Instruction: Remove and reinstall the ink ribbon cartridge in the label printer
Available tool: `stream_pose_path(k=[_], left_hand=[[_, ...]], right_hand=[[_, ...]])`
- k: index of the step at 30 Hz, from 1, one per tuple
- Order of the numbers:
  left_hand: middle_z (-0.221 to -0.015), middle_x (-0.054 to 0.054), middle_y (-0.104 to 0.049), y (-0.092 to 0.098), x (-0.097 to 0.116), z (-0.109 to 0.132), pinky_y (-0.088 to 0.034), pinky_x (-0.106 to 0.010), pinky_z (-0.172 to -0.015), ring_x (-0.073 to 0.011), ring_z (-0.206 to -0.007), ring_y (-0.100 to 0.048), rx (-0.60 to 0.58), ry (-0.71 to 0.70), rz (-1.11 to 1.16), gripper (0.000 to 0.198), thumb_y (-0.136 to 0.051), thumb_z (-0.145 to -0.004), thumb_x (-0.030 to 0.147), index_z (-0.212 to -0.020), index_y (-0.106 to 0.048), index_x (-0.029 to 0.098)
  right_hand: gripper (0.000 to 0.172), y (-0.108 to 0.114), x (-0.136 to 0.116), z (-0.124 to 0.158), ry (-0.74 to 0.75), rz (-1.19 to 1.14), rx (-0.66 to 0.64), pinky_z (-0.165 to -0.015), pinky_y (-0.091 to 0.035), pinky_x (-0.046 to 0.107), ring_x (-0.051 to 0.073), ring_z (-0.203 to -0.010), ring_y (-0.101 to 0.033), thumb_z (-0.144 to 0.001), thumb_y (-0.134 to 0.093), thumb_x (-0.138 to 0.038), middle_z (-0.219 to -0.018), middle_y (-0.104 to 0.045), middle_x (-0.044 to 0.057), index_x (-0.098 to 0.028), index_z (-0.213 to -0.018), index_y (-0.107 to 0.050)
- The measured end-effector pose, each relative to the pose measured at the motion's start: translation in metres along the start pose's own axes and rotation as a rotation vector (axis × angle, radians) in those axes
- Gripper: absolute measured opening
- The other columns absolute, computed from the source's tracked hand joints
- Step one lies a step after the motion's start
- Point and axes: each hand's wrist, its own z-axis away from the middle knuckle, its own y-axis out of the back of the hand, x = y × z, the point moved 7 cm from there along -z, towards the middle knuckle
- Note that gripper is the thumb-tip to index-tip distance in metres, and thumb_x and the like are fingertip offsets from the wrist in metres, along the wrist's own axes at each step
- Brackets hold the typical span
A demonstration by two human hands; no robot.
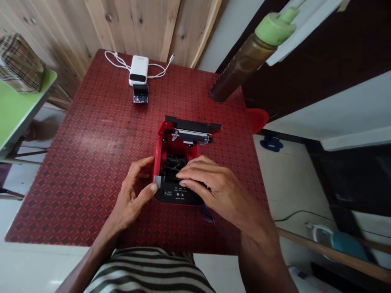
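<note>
Rect. table w/ red-and-black diamond-patterned cover (91, 162) is taking up most of what I'm seeing. Tall brown bottle w/ pale-green lid (241, 65) is standing near far R corner. Boxy red-and-black hard-shell device (183, 148) is sitting toward table's near edge, btwn the two hands; its hinged black-and-red lid (194, 124) is standing up at the back. R hand (218, 189) is arching over device's R side, fingertips and thumb resting at front of the opening, nearly together; I can't tell if they're pinching anything. L hand (130, 199) is bracing front L corner: thumb touching grey corner patch (157, 180), fingers curving loosely by side wall, hand half open, not wrapping round it. White rounded power bank (139, 69) is lying near far edge, thin white cable (159, 75) showing both sides. Small shiny black piece (140, 95) is lying just in front of it.
</note>
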Motion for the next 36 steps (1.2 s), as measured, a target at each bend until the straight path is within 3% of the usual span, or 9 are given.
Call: stream_pose_path(k=[3,6,11,14,16,21,24,28,36], left_hand=[[-0.154,-0.014,-0.074,0.005,-0.008,0.000,-0.054,-0.056,-0.120,-0.0392,-0.139,-0.071,-0.007,0.003,0.064,0.064,-0.076,-0.105,0.061,-0.159,-0.067,0.028],[-0.155,-0.012,-0.075,0.021,-0.001,-0.007,-0.052,-0.056,-0.124,-0.0386,-0.145,-0.069,0.102,-0.039,0.064,0.054,-0.072,-0.108,0.059,-0.153,-0.073,0.030],[-0.147,-0.004,-0.078,0.030,0.063,-0.049,-0.051,-0.052,-0.124,-0.0345,-0.144,-0.068,0.268,-0.283,-0.133,0.036,-0.074,-0.110,0.058,-0.138,-0.083,0.037],[-0.139,-0.005,-0.080,0.013,0.090,-0.083,-0.053,-0.050,-0.119,-0.0326,-0.139,-0.069,0.201,-0.357,-0.166,0.041,-0.071,-0.111,0.064,-0.135,-0.085,0.034],[-0.121,-0.005,-0.082,0.002,0.095,-0.099,-0.056,-0.048,-0.112,-0.0308,-0.125,-0.073,0.162,-0.357,-0.144,0.041,-0.069,-0.110,0.068,-0.118,-0.088,0.033],[-0.116,-0.005,-0.083,-0.005,0.093,-0.092,-0.051,-0.046,-0.121,-0.0293,-0.136,-0.070,0.164,-0.365,-0.154,0.028,-0.082,-0.104,0.047,-0.085,-0.081,0.026],[-0.137,-0.007,-0.080,-0.001,0.081,-0.073,-0.053,-0.048,-0.122,-0.0325,-0.144,-0.068,0.146,-0.274,-0.182,0.020,-0.091,-0.095,0.040,-0.108,-0.083,0.026],[-0.155,-0.013,-0.072,0.002,0.049,-0.049,-0.051,-0.059,-0.127,-0.0389,-0.153,-0.063,0.121,-0.072,-0.120,0.068,-0.096,-0.088,0.049,-0.148,-0.070,0.028],[-0.161,-0.013,-0.071,-0.003,0.020,-0.036,-0.054,-0.055,-0.128,-0.0360,-0.151,-0.067,0.056,0.037,-0.007,0.070,-0.092,-0.094,0.053,-0.154,-0.067,0.026]], right_hand=[[0.021,0.002,0.000,0.001,0.037,0.019,0.093,-0.090,-0.068,0.039,0.021,-0.098,-0.076,-0.113,-0.068,-0.012,-0.104,-0.086,0.004,-0.024,-0.109,-0.085],[0.017,0.006,-0.003,0.007,0.061,0.089,0.197,-0.083,-0.066,0.035,0.020,-0.094,-0.074,-0.111,-0.072,-0.011,-0.102,-0.082,0.006,-0.021,-0.107,-0.084],[0.020,0.006,-0.010,0.022,0.085,0.161,0.316,-0.077,-0.066,0.033,0.018,-0.088,-0.071,-0.111,-0.070,-0.008,-0.098,-0.078,0.005,-0.022,-0.110,-0.084],[0.025,0.005,-0.015,0.030,0.085,0.204,0.346,-0.082,-0.068,0.035,0.019,-0.092,-0.072,-0.109,-0.068,-0.003,-0.103,-0.081,0.007,-0.021,-0.114,-0.083],[0.025,0.004,-0.019,0.034,0.081,0.249,0.359,-0.084,-0.068,0.035,0.019,-0.093,-0.073,-0.109,-0.067,-0.002,-0.104,-0.082,0.007,-0.021,-0.113,-0.083],[0.024,0.000,-0.028,0.039,0.084,0.358,0.408,-0.080,-0.068,0.036,0.020,-0.089,-0.073,-0.110,-0.064,0.000,-0.101,-0.084,0.009,-0.016,-0.111,-0.082],[0.026,-0.004,-0.031,0.041,0.091,0.389,0.424,-0.083,-0.069,0.038,0.021,-0.092,-0.075,-0.109,-0.064,0.001,-0.104,-0.084,0.009,-0.018,-0.113,-0.082],[0.026,-0.006,-0.033,0.044,0.080,0.375,0.428,-0.083,-0.070,0.038,0.022,-0.092,-0.076,-0.107,-0.067,0.000,-0.102,-0.084,0.008,-0.019,-0.116,-0.082],[0.023,-0.005,-0.032,0.045,0.081,0.335,0.422,-0.082,-0.069,0.037,0.022,-0.091,-0.076,-0.107,-0.070,-0.001,-0.101,-0.084,0.008,-0.018,-0.120,-0.078]])
